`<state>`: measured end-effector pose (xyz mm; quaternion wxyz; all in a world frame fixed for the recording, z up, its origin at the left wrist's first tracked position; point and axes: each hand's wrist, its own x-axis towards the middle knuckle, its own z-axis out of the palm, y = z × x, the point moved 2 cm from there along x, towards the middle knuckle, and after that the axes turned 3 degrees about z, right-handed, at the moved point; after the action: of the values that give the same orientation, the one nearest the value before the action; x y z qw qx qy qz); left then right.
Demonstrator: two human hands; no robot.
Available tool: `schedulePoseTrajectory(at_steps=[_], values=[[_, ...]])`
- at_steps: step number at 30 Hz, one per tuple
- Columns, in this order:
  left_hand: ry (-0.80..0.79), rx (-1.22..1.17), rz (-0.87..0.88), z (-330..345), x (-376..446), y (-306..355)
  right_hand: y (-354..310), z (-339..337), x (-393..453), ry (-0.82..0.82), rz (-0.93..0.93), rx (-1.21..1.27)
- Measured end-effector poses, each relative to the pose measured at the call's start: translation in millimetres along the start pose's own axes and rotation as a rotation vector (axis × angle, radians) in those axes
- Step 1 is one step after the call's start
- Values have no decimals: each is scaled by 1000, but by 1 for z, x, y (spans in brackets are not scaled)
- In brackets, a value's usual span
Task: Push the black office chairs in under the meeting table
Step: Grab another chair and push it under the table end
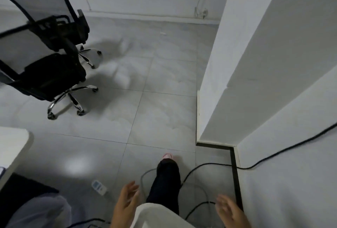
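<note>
Two black mesh-backed office chairs stand on the grey tiled floor at the upper left, away from me. The nearer chair [49, 74] has a chrome star base with castors. The farther chair [54, 12] is just behind it, close to the back wall. A corner of the white meeting table [12, 147] shows at the left edge. My left hand [125, 204] hangs low in the middle with fingers apart and nothing in it. My right hand [231, 211] is low at the right, also open and holding nothing. Both hands are far from the chairs.
A white wall corner [228, 82] juts in on the right. Black cables [200, 165] loop over the floor near my leg [166, 182]. A small white power adapter [99, 187] lies on the tiles. A dark bag or seat [23, 191] sits at the lower left.
</note>
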<state>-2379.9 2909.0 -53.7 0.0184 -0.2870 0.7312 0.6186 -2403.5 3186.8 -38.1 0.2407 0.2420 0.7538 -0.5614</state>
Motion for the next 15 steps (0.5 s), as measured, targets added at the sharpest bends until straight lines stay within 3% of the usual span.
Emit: schedulePoseTrajectory(at_steps=[9, 15], values=[[9, 22, 143, 39, 263, 168, -257, 55, 228, -41, -258, -109], [-12, 28, 148, 56, 371, 228, -348, 69, 312, -85, -243, -160]])
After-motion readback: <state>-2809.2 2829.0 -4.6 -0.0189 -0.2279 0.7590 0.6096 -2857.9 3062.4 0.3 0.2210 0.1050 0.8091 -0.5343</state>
